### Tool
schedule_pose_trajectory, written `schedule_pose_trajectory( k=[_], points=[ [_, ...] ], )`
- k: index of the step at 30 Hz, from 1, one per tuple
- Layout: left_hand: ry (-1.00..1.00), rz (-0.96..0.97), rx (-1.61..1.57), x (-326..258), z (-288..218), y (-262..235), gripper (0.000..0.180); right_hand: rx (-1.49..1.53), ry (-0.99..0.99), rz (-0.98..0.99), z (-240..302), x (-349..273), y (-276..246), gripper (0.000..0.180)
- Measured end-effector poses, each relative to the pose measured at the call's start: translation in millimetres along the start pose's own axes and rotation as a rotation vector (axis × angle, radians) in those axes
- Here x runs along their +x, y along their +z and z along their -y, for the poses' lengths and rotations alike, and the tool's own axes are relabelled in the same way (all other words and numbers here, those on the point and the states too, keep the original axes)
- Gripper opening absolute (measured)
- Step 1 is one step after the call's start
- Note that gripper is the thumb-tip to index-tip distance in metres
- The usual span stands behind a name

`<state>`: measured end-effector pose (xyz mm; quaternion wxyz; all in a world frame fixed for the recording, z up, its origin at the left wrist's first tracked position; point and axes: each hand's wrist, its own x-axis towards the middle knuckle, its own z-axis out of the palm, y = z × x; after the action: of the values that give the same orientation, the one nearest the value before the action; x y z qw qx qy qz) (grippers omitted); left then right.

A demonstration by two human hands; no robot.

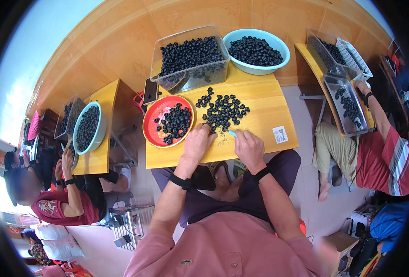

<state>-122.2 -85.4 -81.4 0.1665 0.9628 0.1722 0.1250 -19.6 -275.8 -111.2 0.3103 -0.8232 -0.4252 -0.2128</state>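
Note:
A loose pile of small, round, blue-black pieces (225, 111), like berries or beads, is spread over the yellow table (264, 101). At the pile's near edge my left hand (198, 142) is closed, fingertips together; what they pinch is hidden. My right hand (249, 147) grips a thin light-blue tool (232, 133), its end pointing toward the left hand's fingertips. Small pale bits (223, 139) lie on the wood between the hands. Left of my left hand, a red plate (152, 131) holds more of the round pieces.
Behind the pile stand a clear plastic bin (193, 82) and a light-blue basin (255, 70), both full of the pieces. A phone (150, 91) lies by the plate; a white label (280, 134) is at right. People work at side tables (104, 106) left and right.

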Motion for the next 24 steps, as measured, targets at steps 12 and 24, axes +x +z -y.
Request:
schedule_pose_trajectory(
  k=[12,24],
  points=[
    [-0.328,-0.146,-0.772,-9.1,-21.3,27.9,0.024,-0.018,0.004,0.039,0.0,0.1,-1.7,0.012],
    [-0.233,-0.364,-1.072,-14.7,-19.1,54.0,0.025,-0.067,-0.041,0.072,-0.8,2.7,0.3,0.010]
  ],
)
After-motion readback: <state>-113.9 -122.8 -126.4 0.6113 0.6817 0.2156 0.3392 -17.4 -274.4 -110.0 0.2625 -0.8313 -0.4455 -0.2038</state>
